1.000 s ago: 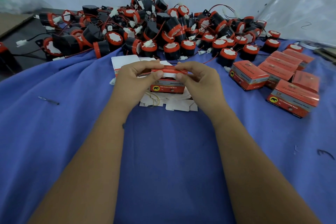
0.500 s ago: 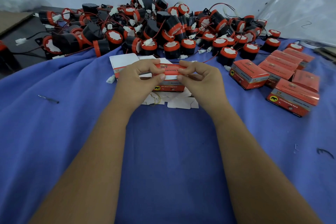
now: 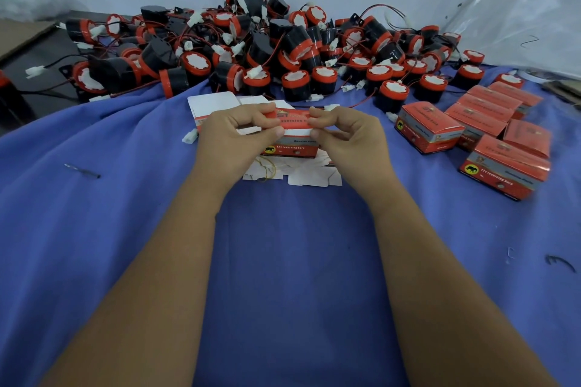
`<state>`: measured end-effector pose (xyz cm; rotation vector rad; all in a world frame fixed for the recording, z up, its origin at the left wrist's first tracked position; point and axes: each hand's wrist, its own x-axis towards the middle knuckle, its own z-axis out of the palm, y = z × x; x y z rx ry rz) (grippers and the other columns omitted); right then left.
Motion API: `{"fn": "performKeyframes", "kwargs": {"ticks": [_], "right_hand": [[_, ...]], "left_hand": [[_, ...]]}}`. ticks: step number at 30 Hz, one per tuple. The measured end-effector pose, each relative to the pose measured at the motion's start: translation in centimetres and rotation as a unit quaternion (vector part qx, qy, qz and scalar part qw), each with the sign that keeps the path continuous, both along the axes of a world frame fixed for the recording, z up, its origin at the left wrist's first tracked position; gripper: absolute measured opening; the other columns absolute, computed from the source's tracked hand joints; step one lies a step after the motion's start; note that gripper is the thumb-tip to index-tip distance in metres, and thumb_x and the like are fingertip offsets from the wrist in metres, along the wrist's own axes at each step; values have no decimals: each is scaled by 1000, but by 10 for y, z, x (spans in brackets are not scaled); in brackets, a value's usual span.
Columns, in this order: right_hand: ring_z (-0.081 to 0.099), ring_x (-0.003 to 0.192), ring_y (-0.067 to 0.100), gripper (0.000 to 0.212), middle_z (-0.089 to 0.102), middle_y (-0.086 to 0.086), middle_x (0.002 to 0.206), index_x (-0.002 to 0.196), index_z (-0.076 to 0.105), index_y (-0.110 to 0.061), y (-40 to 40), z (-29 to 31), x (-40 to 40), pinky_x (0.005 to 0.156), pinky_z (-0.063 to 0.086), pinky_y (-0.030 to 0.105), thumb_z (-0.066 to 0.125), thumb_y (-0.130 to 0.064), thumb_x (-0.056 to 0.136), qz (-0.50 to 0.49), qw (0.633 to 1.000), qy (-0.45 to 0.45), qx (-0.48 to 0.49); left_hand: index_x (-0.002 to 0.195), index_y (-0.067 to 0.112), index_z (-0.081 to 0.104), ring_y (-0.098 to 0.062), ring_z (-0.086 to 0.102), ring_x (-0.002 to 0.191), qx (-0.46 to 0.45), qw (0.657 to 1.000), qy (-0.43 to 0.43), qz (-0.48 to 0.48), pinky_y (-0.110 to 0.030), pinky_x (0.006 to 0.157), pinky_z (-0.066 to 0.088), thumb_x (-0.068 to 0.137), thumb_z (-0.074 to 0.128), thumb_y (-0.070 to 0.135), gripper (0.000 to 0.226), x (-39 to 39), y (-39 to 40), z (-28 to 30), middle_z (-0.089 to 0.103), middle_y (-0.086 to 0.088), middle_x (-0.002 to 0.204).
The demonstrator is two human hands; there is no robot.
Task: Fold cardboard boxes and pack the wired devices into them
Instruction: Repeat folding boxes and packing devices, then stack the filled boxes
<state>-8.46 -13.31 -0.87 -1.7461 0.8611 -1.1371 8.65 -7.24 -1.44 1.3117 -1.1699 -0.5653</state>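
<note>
Just above the middle of the frame, the left hand and right hand each pinch one end of a flat red box, held over a stack of unfolded boxes. Folding looks barely begun; next it likely needs squaring open. Behind lies the heap of wired devices; finished boxes sit right.

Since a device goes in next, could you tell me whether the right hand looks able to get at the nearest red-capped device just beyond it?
Probably not yet: the right hand and left hand both pinch the flat box. The red-capped device stands uncovered on the blue cloth beyond it.
</note>
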Motion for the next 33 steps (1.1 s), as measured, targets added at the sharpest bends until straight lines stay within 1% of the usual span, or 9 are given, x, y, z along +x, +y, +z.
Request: {"fn": "performKeyframes", "kwargs": {"ticks": [6, 11, 15, 18, 21, 23, 26, 30, 33], "right_hand": [[63, 109, 14, 26, 66, -13, 106, 80, 63, -25, -3, -1, -2, 81, 60, 29, 67, -1, 89, -5, 1000, 21, -16], [61, 116, 16, 31, 64, -3, 122, 112, 67, -9, -6, -9, -3, 95, 55, 32, 68, 6, 84, 15, 997, 66, -28], [61, 109, 8, 43, 68, -3, 120, 127, 65, -12, -9, -10, 1, 95, 51, 24, 67, 2, 85, -39, 986, 128, -100], [57, 100, 4, 25, 67, -7, 116, 105, 72, -10, -8, -13, 2, 90, 54, 31, 66, 1, 84, -55, 978, 135, -150], [54, 110, 3, 8, 63, -4, 128, 89, 69, -10, -9, -15, 6, 85, 53, 33, 67, -5, 83, -66, 967, 167, -183], [49, 117, 4, 18, 63, -2, 123, 78, 58, -21, -7, -14, 10, 83, 48, 29, 68, -6, 81, -42, 971, 167, -169], [55, 99, 17, 18, 60, 3, 99, 87, 52, -10, -6, -15, 13, 78, 48, 33, 67, 0, 80, -19, 977, 152, -147], [48, 90, 5, 26, 55, 0, 97, 86, 57, -17, -7, -9, 8, 75, 44, 17, 80, -11, 76, -56, 982, 100, -147], [48, 91, 2, 38, 49, 1, 105, 81, 52, -32, -11, -3, 0, 71, 44, 12, 82, -13, 70, -140, 984, 17, -112]], "left_hand": [[82, 28, 72, -7, 60, 117, -2, 1000, -20, -2, -19, 88, 54, 88, 63, -6, 36, 0, 1, -1, 68, 8, 119], [97, 25, 69, -13, 54, 119, -12, 975, -217, 42, -34, 96, 52, 79, 76, 6, 27, -7, 1, -4, 59, 7, 125], [117, 26, 73, -17, 52, 124, 5, 946, -313, 89, -21, 95, 36, 84, 74, 10, 36, -18, -3, -3, 58, 1, 135], [111, 20, 76, -22, 53, 122, 6, 945, -311, 102, -26, 93, 41, 90, 69, 10, 25, -21, -4, -4, 60, -2, 131], [107, 17, 77, -21, 54, 120, 9, 951, -290, 105, -34, 93, 47, 93, 66, 12, 19, -23, -5, -4, 61, -2, 128], [107, 16, 77, -21, 54, 121, 9, 955, -280, 94, -34, 95, 47, 94, 65, 13, 18, -22, -5, -4, 61, -2, 129], [113, 17, 75, -23, 51, 127, 9, 953, -293, 77, -28, 100, 41, 96, 62, 13, 22, -19, -5, -5, 59, -4, 137], [120, 23, 71, -6, 49, 127, -32, 968, -235, 78, -15, 101, 40, 96, 58, 10, 31, -18, -5, -5, 57, 7, 139], [122, 30, 68, 1, 49, 120, -30, 973, -159, 165, -2, 90, 35, 94, 51, 12, 38, -11, -3, -3, 59, 15, 130]]}}
